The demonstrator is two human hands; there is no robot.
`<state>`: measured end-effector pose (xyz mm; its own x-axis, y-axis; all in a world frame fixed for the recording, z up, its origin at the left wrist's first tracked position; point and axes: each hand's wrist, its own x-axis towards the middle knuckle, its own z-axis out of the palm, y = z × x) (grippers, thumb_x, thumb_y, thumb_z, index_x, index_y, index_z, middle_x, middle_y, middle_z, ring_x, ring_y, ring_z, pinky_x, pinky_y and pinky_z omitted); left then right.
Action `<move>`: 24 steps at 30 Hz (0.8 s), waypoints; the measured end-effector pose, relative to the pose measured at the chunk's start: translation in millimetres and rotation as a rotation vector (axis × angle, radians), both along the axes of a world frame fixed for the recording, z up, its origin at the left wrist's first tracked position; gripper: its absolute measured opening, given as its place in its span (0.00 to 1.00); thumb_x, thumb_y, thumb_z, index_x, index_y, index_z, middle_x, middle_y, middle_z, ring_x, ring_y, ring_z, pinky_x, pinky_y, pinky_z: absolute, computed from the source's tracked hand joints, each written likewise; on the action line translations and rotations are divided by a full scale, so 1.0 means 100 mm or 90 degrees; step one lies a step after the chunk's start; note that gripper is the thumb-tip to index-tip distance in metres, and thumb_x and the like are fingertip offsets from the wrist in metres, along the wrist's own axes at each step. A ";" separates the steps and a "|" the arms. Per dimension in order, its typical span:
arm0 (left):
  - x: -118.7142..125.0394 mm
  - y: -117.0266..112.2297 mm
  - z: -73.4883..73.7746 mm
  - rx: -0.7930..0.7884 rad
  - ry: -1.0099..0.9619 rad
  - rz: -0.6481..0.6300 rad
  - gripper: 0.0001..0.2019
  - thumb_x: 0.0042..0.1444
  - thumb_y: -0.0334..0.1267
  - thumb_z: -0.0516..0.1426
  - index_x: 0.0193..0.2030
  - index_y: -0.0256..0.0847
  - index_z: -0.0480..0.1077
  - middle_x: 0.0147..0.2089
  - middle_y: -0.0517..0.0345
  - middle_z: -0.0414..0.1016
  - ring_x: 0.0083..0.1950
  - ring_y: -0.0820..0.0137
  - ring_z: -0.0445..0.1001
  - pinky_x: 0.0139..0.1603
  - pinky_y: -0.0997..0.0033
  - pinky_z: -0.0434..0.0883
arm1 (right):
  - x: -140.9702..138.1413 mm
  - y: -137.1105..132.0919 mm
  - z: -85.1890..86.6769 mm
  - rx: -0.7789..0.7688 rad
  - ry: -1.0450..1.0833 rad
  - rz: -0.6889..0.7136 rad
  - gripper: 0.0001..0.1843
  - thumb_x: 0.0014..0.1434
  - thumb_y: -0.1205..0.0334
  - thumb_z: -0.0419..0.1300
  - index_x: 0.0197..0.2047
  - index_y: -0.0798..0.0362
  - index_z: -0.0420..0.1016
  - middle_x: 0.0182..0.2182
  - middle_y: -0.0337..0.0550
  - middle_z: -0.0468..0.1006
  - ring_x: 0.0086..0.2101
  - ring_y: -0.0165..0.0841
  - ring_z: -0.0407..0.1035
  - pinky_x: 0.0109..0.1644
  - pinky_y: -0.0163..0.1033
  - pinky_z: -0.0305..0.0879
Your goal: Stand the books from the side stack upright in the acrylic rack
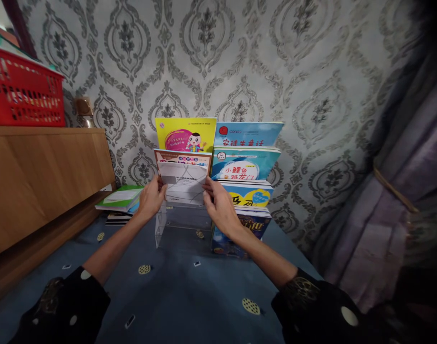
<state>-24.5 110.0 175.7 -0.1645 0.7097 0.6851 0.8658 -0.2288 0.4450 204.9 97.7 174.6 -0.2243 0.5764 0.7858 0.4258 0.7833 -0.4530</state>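
Between my two hands is a thin white booklet with grey print, upright in the left column of a clear tiered book rack. My left hand grips its left edge, and my right hand grips its right edge, both with fingers closed. Right behind it stands a brown-bordered book, and behind that a yellow book. The right column holds a light blue book, a teal book, a yellow-and-blue book and a dark blue book, partly covered by my right hand.
A small pile of books with a green one on top lies left of the rack. Further left is a wooden cabinet bearing a red basket and a brown-topped jar. A grey curtain hangs at right; patterned wallpaper is behind.
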 end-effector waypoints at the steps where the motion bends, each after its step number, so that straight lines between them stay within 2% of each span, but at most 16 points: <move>1: 0.00 0.01 -0.01 0.006 -0.003 -0.003 0.04 0.60 0.37 0.54 0.40 0.42 0.65 0.37 0.52 0.77 0.40 0.57 0.77 0.42 0.62 0.70 | 0.00 0.00 0.00 0.002 -0.001 -0.003 0.27 0.63 0.67 0.50 0.65 0.56 0.63 0.49 0.56 0.76 0.50 0.44 0.73 0.55 0.55 0.72; 13: -0.03 0.04 -0.12 0.084 -0.049 -0.079 0.04 0.59 0.36 0.55 0.39 0.43 0.62 0.36 0.55 0.74 0.39 0.61 0.75 0.43 0.62 0.71 | 0.03 -0.04 -0.04 -0.002 0.001 0.006 0.28 0.63 0.67 0.50 0.66 0.54 0.64 0.50 0.55 0.77 0.49 0.44 0.74 0.54 0.55 0.73; 20: -0.08 -0.04 -0.19 0.068 -0.029 -0.104 0.06 0.61 0.35 0.53 0.44 0.41 0.61 0.41 0.52 0.75 0.44 0.63 0.76 0.47 0.63 0.71 | 0.01 -0.14 -0.12 -0.030 0.030 0.030 0.26 0.64 0.63 0.51 0.65 0.55 0.65 0.50 0.56 0.76 0.50 0.44 0.74 0.56 0.57 0.71; 24: -0.16 -0.14 -0.31 0.033 -0.005 -0.105 0.07 0.64 0.37 0.52 0.48 0.41 0.62 0.45 0.52 0.76 0.47 0.65 0.76 0.46 0.67 0.72 | -0.01 -0.22 -0.20 -0.028 0.046 0.032 0.26 0.65 0.62 0.52 0.66 0.53 0.64 0.53 0.57 0.75 0.53 0.46 0.72 0.57 0.60 0.70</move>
